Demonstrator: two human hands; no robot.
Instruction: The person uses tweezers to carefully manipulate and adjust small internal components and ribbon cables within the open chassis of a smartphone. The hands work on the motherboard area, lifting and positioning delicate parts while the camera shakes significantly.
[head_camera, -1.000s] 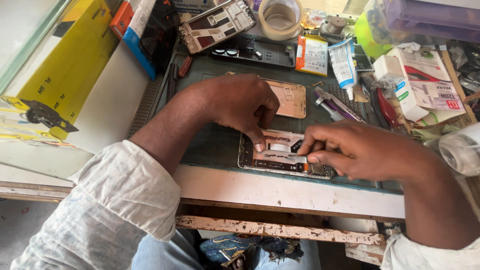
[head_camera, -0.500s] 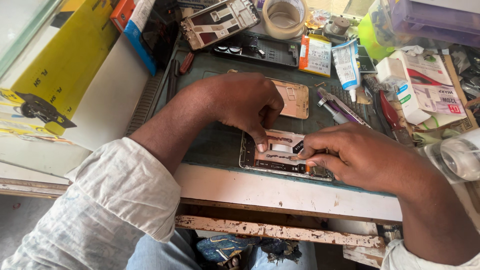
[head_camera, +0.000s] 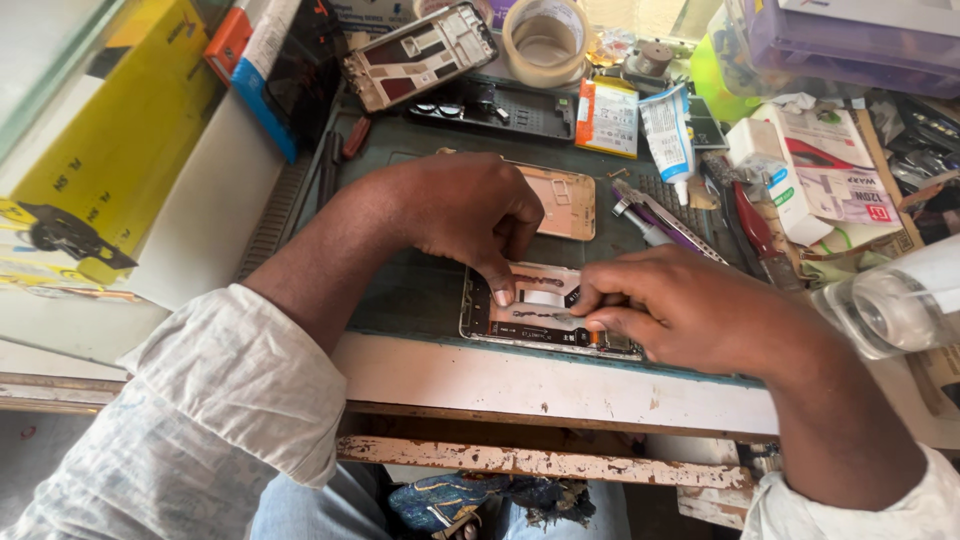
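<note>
From the head view, an opened phone lies flat at the near edge of the surface, its long axis running left to right, parallel to that edge. The left hand presses one fingertip on its upper left part. The right hand has fingers pinched over its right half; what they grip is hidden. Open mat lies left of the phone; tools crowd the right.

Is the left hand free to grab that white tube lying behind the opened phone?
Probably not right away. The left hand presses a fingertip on the opened phone, and the white tube lies farther back on the right hand's side. Nothing blocks the path, though.
</note>
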